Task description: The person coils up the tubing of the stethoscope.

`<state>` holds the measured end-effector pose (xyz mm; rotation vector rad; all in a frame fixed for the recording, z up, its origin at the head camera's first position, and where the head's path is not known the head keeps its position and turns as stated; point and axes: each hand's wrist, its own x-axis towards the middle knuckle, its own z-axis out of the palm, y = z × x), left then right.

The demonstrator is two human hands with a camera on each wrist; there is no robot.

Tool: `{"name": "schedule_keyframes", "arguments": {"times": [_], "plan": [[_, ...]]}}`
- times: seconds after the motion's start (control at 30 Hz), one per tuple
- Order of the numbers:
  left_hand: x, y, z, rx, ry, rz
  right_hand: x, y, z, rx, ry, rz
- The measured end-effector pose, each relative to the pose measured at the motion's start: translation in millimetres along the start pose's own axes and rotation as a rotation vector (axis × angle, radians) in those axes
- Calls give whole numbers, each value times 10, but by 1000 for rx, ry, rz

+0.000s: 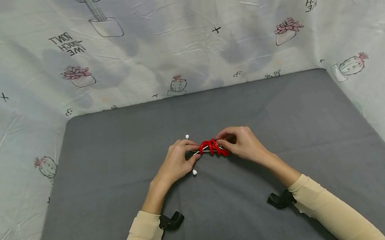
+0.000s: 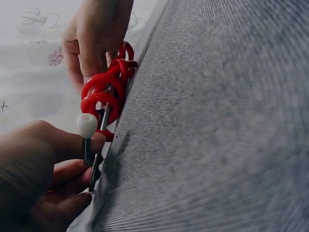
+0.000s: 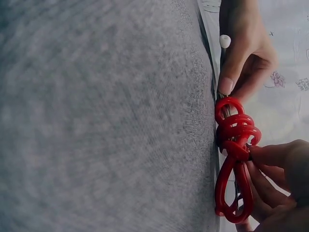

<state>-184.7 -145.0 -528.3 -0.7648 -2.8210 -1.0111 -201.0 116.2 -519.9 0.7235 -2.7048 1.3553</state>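
Thin metal rods (image 2: 105, 116) wound with a thick glossy red cord (image 1: 209, 147) are held between both hands over the middle of the grey table. The left hand (image 1: 176, 161) pinches the left end of the rods between thumb and fingers. On either side of its fingertips a white knob shows, one far knob (image 1: 187, 137) and one near knob (image 1: 194, 172). At the other end, the right hand (image 1: 245, 144) grips the red cord with thumb and fingertips. Seen from the right wrist, several turns circle the rods, and a long loop (image 3: 222, 186) hangs off the end.
A grey cloth (image 1: 225, 217) covers the table. Behind and beside it hangs a pale curtain (image 1: 177, 32) printed with cacti. Black wrist devices, a left one (image 1: 171, 221) and a right one (image 1: 281, 199), sit at the ends of the beige sleeves.
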Motion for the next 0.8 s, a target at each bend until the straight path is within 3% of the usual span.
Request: {"name": "schedule_keyframes", "arguments": {"times": [0.53,0.67,0.8], "plan": [[-52,34,-57,12,-43,2,-57,84,-54,-31,78,-92],[-100,27,-112,12,-45,8,-82,159,-175,-47,104,-116],[-128,-21,-261,41,-21,-25,-95,297,-407,-168,153,-129]]}}
